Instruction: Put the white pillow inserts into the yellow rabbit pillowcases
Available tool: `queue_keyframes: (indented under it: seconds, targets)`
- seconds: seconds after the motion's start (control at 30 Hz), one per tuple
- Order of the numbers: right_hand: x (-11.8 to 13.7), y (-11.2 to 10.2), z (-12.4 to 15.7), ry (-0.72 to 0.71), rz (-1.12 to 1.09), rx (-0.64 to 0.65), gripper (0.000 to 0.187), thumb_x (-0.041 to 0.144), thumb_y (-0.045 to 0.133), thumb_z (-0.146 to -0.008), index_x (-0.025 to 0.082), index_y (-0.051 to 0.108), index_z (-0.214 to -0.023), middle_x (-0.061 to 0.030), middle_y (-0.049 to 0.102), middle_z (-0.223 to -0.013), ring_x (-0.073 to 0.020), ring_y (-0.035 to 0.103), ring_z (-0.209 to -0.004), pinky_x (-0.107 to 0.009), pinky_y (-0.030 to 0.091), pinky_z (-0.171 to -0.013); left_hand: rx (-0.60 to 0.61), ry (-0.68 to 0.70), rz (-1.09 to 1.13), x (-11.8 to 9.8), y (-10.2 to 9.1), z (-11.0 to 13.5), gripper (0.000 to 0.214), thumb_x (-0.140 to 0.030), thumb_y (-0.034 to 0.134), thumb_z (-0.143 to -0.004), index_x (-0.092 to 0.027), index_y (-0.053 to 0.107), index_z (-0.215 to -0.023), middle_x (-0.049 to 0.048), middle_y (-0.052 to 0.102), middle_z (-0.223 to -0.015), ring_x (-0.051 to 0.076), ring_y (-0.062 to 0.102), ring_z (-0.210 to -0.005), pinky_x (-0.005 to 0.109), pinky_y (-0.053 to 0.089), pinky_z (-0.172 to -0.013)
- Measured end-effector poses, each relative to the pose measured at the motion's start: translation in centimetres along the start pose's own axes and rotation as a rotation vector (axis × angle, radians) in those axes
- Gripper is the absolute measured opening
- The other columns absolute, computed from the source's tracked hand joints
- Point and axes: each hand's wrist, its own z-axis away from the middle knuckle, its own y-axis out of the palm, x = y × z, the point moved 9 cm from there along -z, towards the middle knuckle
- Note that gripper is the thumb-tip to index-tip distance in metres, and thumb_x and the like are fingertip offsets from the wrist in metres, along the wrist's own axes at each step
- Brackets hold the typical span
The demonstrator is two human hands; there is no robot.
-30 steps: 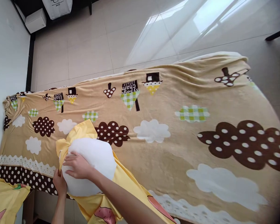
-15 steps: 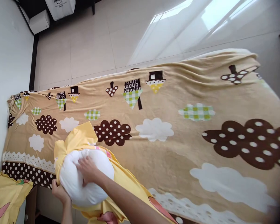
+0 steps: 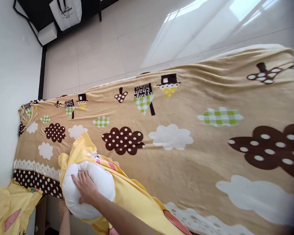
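A white pillow [image 3: 104, 178] bulges from the opening of a yellow pillowcase [image 3: 134, 195] with pink and orange prints. My right hand [image 3: 86, 186] presses on the pillow's top, its fingers stretched out and somewhat spread. At the lower left rim of the opening, my left hand [image 3: 64, 208] is closed on the pillowcase edge; its fingertips are partly hidden behind the cloth. Both pillow and case lie over the near edge of a bed with a tan blanket [image 3: 203, 88] printed with clouds and trees.
Another yellow printed cloth [image 3: 12, 209] lies at the lower left, beside a white wall [image 3: 12, 81]. Across the tiled floor [image 3: 98, 49], a white tote bag [image 3: 68, 14] and a white box [image 3: 47, 33] stand at a dark piece of furniture.
My right hand's fingers have spread out flatter on the pillow. Less of the pillow shows, and the pillowcase rim sits further round it. My left hand has moved slightly down. The view has shifted.
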Motion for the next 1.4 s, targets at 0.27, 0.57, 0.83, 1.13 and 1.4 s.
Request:
queue_keyframes:
  seconds: [0.27, 0.57, 0.83, 1.13, 1.4]
  targets:
    - [0.6, 1.3, -1.2, 0.154, 0.051, -0.246, 0.078, 0.03, 0.07, -0.075, 0.001, 0.041, -0.141, -0.0299, 0.051, -0.133, -0.0397, 0.048, -0.124, -0.057, 0.033, -0.104, 0.088, 0.234, -0.148, -0.3, -0.7, 3.3, 0.04, -0.026, 0.042, -0.089, -0.018, 0.057, -0.126, 0.0136, 0.071, -0.096, 0.029, 0.068, -0.088, 0.036, 0.049, -0.073]
    - [0.8, -1.3, -0.9, 0.123, -0.017, -0.217, 0.092, 0.05, 0.069, -0.076, 0.003, 0.034, -0.147, -0.0304, 0.04, -0.145, -0.0438, 0.038, -0.133, -0.057, 0.033, -0.105, 0.019, 0.169, 0.527, -1.0, -0.2, 2.2, 0.013, -0.02, 0.046, -0.082, -0.017, 0.058, -0.085, 0.0096, 0.068, -0.078, 0.022, 0.066, -0.064, 0.032, 0.051, -0.06]
    - [0.3, -6.8, 4.4, -0.119, -0.491, -0.08, 0.061, 0.034, 0.056, -0.079, 0.015, 0.051, -0.137, -0.021, 0.045, -0.145, -0.038, 0.041, -0.134, -0.054, 0.027, -0.11, -0.266, 1.026, 0.399, -14.2, -9.7, 10.9, 0.039, -0.028, 0.034, -0.094, -0.018, 0.061, -0.121, 0.0114, 0.058, -0.128, 0.022, 0.051, -0.124, 0.039, 0.042, -0.105]
    - [-17.7, -8.4, 5.0, 0.586, -0.569, -0.131, 0.034, 0.025, 0.05, -0.083, 0.018, 0.06, -0.115, -0.0094, 0.067, -0.113, -0.0218, 0.06, -0.104, -0.032, 0.045, -0.084, -0.236, 1.174, 0.046, -18.3, -7.3, 19.0, 0.055, -0.043, 0.053, -0.088, -0.027, 0.049, -0.14, 0.0109, 0.057, -0.127, 0.026, 0.05, -0.113, 0.041, 0.038, -0.092]
    - [-15.5, -6.5, 1.5, 0.463, -0.381, 0.065, 0.006, 0.017, 0.053, -0.082, 0.019, 0.059, -0.084, -0.003, 0.066, -0.079, -0.0154, 0.059, -0.076, -0.023, 0.03, -0.061, -0.246, 1.224, 0.017, -17.9, -7.8, 19.1, 0.048, -0.035, 0.059, -0.082, -0.03, 0.059, -0.13, 0.008, 0.058, -0.125, 0.025, 0.051, -0.113, 0.04, 0.037, -0.092]
